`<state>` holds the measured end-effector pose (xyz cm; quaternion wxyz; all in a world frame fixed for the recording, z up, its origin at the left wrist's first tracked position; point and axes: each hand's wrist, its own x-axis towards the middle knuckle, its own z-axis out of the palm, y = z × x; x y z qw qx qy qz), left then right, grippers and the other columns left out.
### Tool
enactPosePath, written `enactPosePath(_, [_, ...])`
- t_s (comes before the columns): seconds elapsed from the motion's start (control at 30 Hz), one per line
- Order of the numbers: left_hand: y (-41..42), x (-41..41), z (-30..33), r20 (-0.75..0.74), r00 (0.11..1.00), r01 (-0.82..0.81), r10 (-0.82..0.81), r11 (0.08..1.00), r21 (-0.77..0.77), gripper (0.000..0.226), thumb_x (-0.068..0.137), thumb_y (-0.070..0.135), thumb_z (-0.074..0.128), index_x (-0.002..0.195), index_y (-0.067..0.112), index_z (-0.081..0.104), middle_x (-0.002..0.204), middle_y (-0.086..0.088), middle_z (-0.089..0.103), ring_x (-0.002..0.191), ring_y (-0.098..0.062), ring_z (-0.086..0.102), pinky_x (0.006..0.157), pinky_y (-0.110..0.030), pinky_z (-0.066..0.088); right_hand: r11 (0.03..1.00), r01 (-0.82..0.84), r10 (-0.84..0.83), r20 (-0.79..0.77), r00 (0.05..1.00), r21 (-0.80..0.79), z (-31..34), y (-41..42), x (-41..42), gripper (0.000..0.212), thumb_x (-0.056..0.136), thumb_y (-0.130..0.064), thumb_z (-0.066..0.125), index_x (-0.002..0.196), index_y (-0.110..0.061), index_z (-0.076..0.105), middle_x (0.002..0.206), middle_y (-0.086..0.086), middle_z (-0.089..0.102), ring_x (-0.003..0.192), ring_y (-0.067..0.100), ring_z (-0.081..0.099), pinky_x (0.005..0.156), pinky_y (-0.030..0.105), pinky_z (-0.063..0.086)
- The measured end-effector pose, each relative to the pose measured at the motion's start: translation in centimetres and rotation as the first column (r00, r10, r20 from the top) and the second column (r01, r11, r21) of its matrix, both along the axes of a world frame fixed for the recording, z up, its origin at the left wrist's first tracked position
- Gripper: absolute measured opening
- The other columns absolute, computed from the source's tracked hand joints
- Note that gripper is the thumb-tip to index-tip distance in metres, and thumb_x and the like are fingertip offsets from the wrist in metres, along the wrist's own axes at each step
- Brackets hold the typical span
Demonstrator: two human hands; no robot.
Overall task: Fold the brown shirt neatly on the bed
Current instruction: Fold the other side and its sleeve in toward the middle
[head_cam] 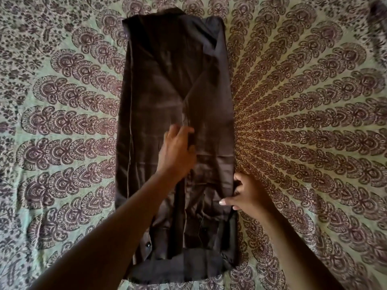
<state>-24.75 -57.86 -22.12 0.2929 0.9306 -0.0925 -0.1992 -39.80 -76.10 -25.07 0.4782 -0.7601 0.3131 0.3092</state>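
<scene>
No legible text or labels.

I count one brown shirt [176, 105], one patterned bedspread [303, 101] under it, one button [148, 245], and my two hands.

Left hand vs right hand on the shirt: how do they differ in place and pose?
The left hand lies mid-panel on the brown shirt, fingers at a central fold edge; the right hand sits at the shirt's right edge, nearer the camera. The left reaches farther up the shirt; the right curls round the side edge, thumb on top. Both touch the shirt.
</scene>
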Motion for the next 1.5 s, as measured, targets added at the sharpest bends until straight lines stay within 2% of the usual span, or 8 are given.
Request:
enactPosePath(0.1, [-2.1, 4.0, -0.7, 0.006, 0.985, -0.175, 0.175, 0.985, 0.008, 0.052, 0.088, 0.03, 0.071, 0.133, 0.02, 0.048, 0.135, -0.009, 0.053, 0.126, -0.034, 0.049, 0.1, -0.049, 0.048, 1.0, -0.014, 0.014, -0.032, 0.999, 0.016, -0.4, 0.3, -1.0, 0.112, 0.056, -0.032, 0.098, 0.152, -0.026, 0.04, 0.11, 0.008, 0.076, 0.073, 0.017, 0.078, 0.076, 0.047, 0.065])
enactPosePath(0.27, [-2.9, 7.2, -1.3, -0.195, 0.869, -0.468, 0.455, 0.883, -0.025, 0.044, 0.088, 0.028, 0.078, 0.127, 0.019, 0.059, 0.127, -0.008, 0.065, 0.117, -0.027, 0.064, 0.089, -0.032, 0.051, 0.996, 0.045, -0.043, -0.028, 0.999, 0.074, 0.6, 0.7, -1.2, 0.059, 0.07, -0.009, 0.093, 0.117, -0.013, 0.057, 0.09, 0.007, 0.079, 0.073, 0.025, 0.078, 0.07, 0.049, 0.065])
enactPosePath(0.53, [-2.2, 7.5, -0.4, -0.182, 0.845, -0.518, 0.503, 0.855, -0.041, 0.037, 0.09, 0.021, 0.072, 0.125, 0.017, 0.062, 0.123, -0.005, 0.064, 0.1, -0.02, 0.062, 0.078, -0.023, 0.044, 0.962, 0.12, -0.104, -0.08, 0.991, 0.244, 2.4, 1.2, -0.5, 0.094, 0.082, -0.006, 0.084, 0.159, -0.013, 0.03, 0.095, 0.0, 0.069, 0.065, 0.019, 0.075, 0.058, 0.025, 0.06])
enactPosePath(0.83, [-0.3, 7.1, 0.0, -0.068, 0.926, -0.373, 0.371, 0.927, -0.025, 0.036, 0.086, 0.006, 0.06, 0.112, 0.029, 0.068, 0.116, 0.001, 0.07, 0.102, -0.02, 0.065, 0.078, -0.022, 0.044, 0.834, 0.241, -0.111, -0.277, 0.954, 0.497, 2.8, 1.8, 0.1, 0.066, 0.082, 0.003, 0.08, 0.138, -0.005, 0.046, 0.105, 0.018, 0.063, 0.075, 0.017, 0.072, 0.056, 0.03, 0.061])
enactPosePath(0.97, [0.0, 7.0, -0.7, -0.09, 0.938, -0.337, 0.335, 0.942, -0.002, 0.042, 0.082, 0.005, 0.064, 0.116, 0.03, 0.068, 0.118, 0.0, 0.066, 0.101, -0.02, 0.062, 0.082, -0.033, 0.052, 0.942, 0.157, -0.066, -0.293, 0.954, 0.298, 2.3, 2.7, 0.7, 0.074, 0.083, -0.003, 0.082, 0.146, -0.004, 0.043, 0.102, 0.013, 0.061, 0.065, 0.018, 0.071, 0.059, 0.029, 0.062])
enactPosePath(1.07, [-0.4, 7.2, -1.0, -0.039, 0.941, -0.336, 0.336, 0.942, 0.022, 0.048, 0.079, 0.009, 0.068, 0.122, 0.028, 0.062, 0.128, -0.004, 0.056, 0.117, -0.027, 0.056, 0.092, -0.047, 0.055, 0.997, -0.033, 0.048, -0.218, 0.975, 0.072, 2.3, 2.8, 1.8, 0.041, 0.082, -0.019, 0.086, 0.106, 0.005, 0.063, 0.081, 0.018, 0.074, 0.058, 0.022, 0.075, 0.068, 0.05, 0.065])
enactPosePath(1.23, [-2.5, 10.0, -1.7, 0.059, 0.958, -0.278, 0.28, 0.96, -0.039, 0.041, 0.09, 0.03, 0.068, 0.13, 0.025, 0.057, 0.134, -0.004, 0.053, 0.13, -0.029, 0.047, 0.107, -0.055, 0.04, 0.937, -0.213, 0.196, -0.086, 0.977, -0.278, 4.7, 1.4, 6.8, 0.039, 0.084, -0.042, 0.083, 0.09, -0.007, 0.065, 0.066, 0.003, 0.069, 0.048, 0.013, 0.07, 0.051, 0.032, 0.06])
enactPosePath(1.5, [-3.2, 12.0, -7.0, 0.355, 0.928, 0.014, -0.115, 0.962, 0.273, 0.049, 0.099, 0.048, 0.049, 0.139, 0.018, 0.05, 0.137, -0.011, 0.046, 0.115, -0.037, 0.048, 0.095, -0.056, 0.045, 0.79, 0.188, 0.197, 0.531, 0.824, -0.584, 1.6, -2.0, 23.8, 0.053, 0.092, -0.048, 0.068, 0.13, -0.013, 0.055, 0.126, 0.012, 0.058, 0.113, 0.028, 0.057, 0.083, 0.036, 0.048])
